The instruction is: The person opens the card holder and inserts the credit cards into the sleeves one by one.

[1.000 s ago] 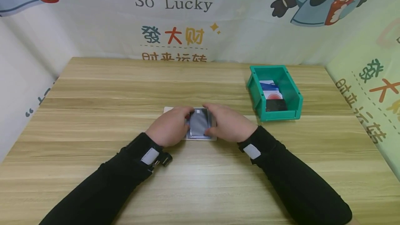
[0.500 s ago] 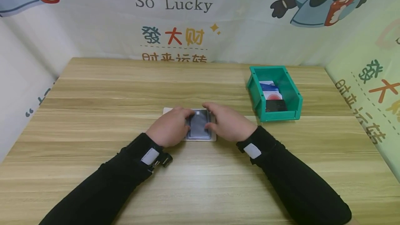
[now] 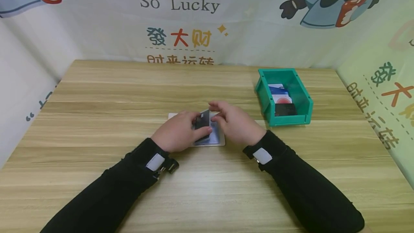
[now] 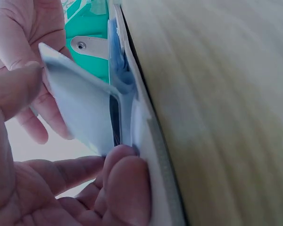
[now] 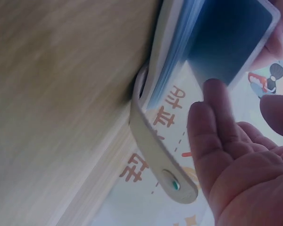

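Head view | left hand (image 3: 176, 131) pinches dark card (image 3: 202, 120), tilted over wallet (image 3: 222, 141) | right hand (image 3: 237, 123) relaxed, gripping nothing, at wallet's right edge | step seems leafing; next probably needs laying card flat

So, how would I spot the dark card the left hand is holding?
On the wooden table, find the green bin, then look left and nearer, to the pale card holder. Tilted up over it, in the left hand, is the dark card. Unlike the black card lying in the bin, it shows a small pale square near its far edge.
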`<state>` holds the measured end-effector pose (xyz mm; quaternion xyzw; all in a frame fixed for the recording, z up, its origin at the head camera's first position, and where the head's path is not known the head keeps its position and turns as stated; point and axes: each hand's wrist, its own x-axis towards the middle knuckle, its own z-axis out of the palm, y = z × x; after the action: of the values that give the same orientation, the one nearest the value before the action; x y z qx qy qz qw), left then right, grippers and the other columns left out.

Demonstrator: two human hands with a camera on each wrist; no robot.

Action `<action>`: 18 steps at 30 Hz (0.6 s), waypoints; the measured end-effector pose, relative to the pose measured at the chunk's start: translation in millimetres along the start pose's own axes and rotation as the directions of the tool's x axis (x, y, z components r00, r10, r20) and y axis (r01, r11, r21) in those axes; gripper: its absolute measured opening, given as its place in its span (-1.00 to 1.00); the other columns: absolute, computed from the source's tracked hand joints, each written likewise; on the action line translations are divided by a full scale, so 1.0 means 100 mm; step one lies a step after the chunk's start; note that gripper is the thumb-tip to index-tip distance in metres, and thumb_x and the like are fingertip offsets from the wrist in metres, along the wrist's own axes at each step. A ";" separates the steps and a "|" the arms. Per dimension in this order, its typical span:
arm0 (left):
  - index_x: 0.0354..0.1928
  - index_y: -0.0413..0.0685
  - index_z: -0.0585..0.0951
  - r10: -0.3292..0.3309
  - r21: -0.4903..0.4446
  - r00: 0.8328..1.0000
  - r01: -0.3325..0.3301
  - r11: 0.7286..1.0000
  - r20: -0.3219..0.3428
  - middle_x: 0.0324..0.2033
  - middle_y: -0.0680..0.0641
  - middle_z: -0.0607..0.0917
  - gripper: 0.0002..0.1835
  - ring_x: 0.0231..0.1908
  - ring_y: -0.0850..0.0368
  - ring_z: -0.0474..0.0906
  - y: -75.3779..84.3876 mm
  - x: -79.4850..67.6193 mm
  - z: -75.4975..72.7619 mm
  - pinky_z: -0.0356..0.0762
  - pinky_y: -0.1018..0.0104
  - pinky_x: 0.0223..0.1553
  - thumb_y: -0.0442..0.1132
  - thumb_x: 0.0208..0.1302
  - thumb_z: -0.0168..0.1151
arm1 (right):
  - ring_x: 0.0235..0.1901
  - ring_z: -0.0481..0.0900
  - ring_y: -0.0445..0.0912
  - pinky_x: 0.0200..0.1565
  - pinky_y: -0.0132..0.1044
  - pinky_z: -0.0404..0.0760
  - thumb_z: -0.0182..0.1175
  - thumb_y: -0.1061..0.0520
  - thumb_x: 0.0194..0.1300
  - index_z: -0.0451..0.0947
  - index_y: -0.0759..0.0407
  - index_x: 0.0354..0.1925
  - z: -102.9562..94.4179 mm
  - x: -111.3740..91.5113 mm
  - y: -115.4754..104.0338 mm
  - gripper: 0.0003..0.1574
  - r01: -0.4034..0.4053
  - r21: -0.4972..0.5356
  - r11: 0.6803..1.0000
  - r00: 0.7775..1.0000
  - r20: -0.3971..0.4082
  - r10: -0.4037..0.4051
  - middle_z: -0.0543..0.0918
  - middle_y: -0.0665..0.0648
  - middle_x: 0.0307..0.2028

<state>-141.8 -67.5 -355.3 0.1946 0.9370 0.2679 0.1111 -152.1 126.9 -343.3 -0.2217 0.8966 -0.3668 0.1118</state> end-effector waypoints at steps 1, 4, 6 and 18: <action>0.22 -0.12 0.42 -0.005 -0.011 1.000 0.005 1.000 0.001 -0.06 -0.08 0.55 -0.24 -0.21 0.08 0.43 0.00 0.00 0.00 0.48 0.10 -0.15 0.32 0.19 0.08 | -0.11 0.49 -0.26 0.01 -0.19 0.51 -0.03 0.21 0.42 0.22 0.19 0.31 0.00 0.00 0.00 -0.48 0.008 0.013 1.000 1.000 -0.002 -0.008 0.46 0.10 0.17; 0.26 -0.16 0.38 -0.025 -0.028 1.000 0.025 0.999 0.006 0.02 -0.12 0.52 -0.15 -0.18 0.06 0.42 0.01 -0.02 -0.01 0.47 0.07 -0.11 0.37 0.15 0.08 | -0.13 0.50 -0.29 0.01 -0.19 0.51 -0.05 0.24 0.42 0.20 0.19 0.32 0.01 0.00 -0.01 -0.47 0.030 0.049 0.998 1.000 -0.002 -0.030 0.45 0.11 0.17; 0.26 -0.19 0.37 -0.027 -0.036 1.000 0.027 0.999 0.002 0.04 -0.14 0.52 -0.12 -0.15 0.06 0.42 0.01 -0.01 -0.01 0.47 0.06 -0.08 0.38 0.13 0.10 | -0.14 0.51 -0.29 0.02 -0.20 0.50 -0.05 0.24 0.42 0.19 0.18 0.32 0.01 -0.01 -0.01 -0.46 0.043 0.065 0.997 0.999 -0.002 -0.043 0.45 0.10 0.18; 0.30 -0.21 0.32 -0.065 -0.048 0.998 0.065 0.997 0.003 -0.01 -0.12 0.54 -0.33 -0.19 0.08 0.43 -0.05 -0.01 -0.06 0.47 0.14 -0.13 0.06 0.25 0.05 | -0.01 0.41 -0.24 0.08 -0.18 0.45 0.03 0.10 0.39 0.33 0.14 0.28 0.05 -0.03 -0.02 -0.48 0.076 -0.293 0.953 0.986 0.162 -0.029 0.50 0.07 0.14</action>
<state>-144.6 -74.6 -352.7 0.1615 0.9361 0.2864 0.1252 -146.8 124.1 -345.5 -0.2879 0.9239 -0.2118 0.1368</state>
